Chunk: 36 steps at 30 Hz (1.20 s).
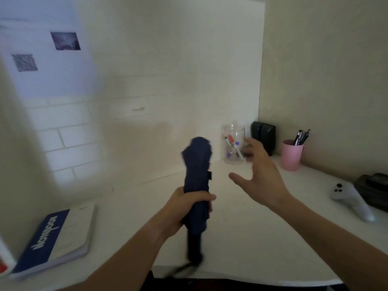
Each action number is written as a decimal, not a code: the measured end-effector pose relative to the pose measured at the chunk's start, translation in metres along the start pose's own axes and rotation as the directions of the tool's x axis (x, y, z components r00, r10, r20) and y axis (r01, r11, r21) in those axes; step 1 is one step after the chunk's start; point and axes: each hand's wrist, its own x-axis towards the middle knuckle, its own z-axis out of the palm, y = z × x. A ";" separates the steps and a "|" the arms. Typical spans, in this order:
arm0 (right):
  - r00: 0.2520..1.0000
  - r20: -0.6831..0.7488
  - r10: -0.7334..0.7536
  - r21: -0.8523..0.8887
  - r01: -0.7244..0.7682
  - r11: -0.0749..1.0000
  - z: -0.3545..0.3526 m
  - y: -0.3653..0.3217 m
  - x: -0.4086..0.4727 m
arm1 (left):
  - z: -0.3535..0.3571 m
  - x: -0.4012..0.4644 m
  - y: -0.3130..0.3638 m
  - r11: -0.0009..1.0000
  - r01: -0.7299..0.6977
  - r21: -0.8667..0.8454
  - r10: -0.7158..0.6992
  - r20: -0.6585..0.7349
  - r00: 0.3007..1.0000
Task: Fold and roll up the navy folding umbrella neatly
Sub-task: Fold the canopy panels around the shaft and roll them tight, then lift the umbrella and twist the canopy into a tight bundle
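White desk (241,238), "Notebook"-labelled notebook (54,238); left hand (184,208) gripping navy umbrella (197,175), right hand (260,175) spread.

You are seeing one readable word: "Notebook", in white letters, is running upside down along the blue band of the notebook (55,238) lying on the table (241,238). Wall prints are showing too blurred to read.

Your view: soft, dim indoor light; overall motion blur; wide-angle bending at edges; faint wall (147,59) shadows.
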 end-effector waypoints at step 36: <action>0.841 0.538 0.048 0.495 -0.361 0.790 0.025 -0.036 -0.031 | 0.005 0.013 0.080 0.754 -0.315 -0.576 0.239 -0.206 0.949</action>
